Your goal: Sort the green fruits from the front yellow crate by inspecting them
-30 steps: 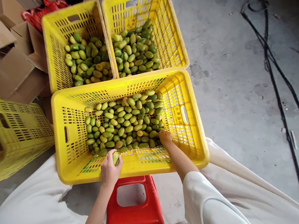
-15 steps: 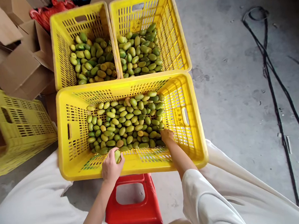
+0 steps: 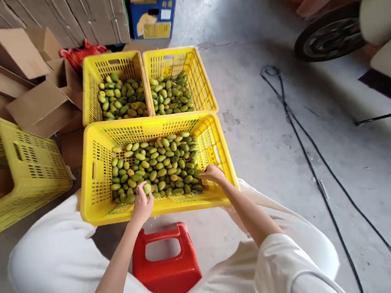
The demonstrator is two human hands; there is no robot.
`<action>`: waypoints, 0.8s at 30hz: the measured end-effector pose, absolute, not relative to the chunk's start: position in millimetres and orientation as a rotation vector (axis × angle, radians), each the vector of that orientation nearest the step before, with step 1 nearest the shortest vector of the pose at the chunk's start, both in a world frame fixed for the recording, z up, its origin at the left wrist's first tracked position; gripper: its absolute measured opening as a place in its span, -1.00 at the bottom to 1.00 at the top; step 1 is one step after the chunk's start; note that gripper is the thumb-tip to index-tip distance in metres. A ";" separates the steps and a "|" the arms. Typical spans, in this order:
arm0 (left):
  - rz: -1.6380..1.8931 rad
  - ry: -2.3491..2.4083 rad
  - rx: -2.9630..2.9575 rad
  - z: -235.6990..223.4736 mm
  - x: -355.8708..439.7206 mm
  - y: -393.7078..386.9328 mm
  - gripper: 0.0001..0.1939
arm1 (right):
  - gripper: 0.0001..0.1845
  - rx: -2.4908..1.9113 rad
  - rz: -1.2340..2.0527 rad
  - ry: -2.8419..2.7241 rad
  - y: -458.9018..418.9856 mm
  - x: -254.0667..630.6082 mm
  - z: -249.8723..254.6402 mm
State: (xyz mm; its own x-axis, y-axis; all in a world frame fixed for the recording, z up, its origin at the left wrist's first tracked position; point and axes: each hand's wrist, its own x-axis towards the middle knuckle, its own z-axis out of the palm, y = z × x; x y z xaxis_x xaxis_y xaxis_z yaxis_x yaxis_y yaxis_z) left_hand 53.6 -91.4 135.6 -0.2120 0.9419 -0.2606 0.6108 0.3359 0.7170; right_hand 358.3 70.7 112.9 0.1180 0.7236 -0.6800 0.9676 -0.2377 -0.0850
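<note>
A large yellow crate (image 3: 90,176) in front of me holds a heap of small green and yellow fruits (image 3: 158,162). My left hand (image 3: 140,203) is at the crate's near wall, fingers closed round one green fruit (image 3: 147,188). My right hand (image 3: 212,173) reaches down into the crate's right near corner, fingers curled among the fruits; whether it grips one is hidden. Behind this crate stand two smaller yellow crates, the left one (image 3: 91,83) and the right one (image 3: 202,78), each partly filled with the same fruits.
A red plastic stool (image 3: 166,264) stands between my white-clad knees. Another yellow crate (image 3: 16,170) lies at the left beside cardboard boxes (image 3: 16,72). Black cables (image 3: 308,153) run over the concrete floor at the right; a wheel (image 3: 330,36) is at top right.
The camera has tilted up and back, showing more of the room. My left hand has moved forward into the crate with its fruit. My right hand stays in the right near corner.
</note>
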 end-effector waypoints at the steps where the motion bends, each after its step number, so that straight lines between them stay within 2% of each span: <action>1: 0.673 1.915 1.326 138.8 53.0 -88.5 -0.55 | -0.71 2.063 -0.938 1.671 73.3 358.7 126.3; 7: 0.915 1.719 1.183 195.9 40.1 -69.5 -0.46 | -0.66 2.230 -1.436 1.882 66.9 342.8 203.1; 8: 0.950 1.651 1.123 208.6 36.1 -67.4 -0.44 | -0.63 2.252 -1.616 1.890 60.1 338.5 214.4; 11: 1.019 1.505 0.954 240.5 23.2 -66.4 -0.39 | -0.57 2.150 -2.538 1.666 33.9 326.3 242.0; 13: 1.056 1.463 0.874 252.2 15.5 -69.8 -0.41 | -0.57 1.960 -2.877 1.472 17.1 320.1 253.3; 16: 1.126 1.403 0.730 255.9 8.6 -76.5 -0.44 | -0.60 1.860 -3.009 1.297 -0.2 315.4 258.0; 20: 1.172 1.320 0.613 252.9 10.8 -76.2 -0.52 | -0.59 2.037 -3.003 1.174 -9.5 314.5 251.8; 24: 1.171 1.307 0.629 258.1 18.8 -67.9 -0.49 | -0.55 2.170 -3.018 1.140 -10.8 310.0 250.6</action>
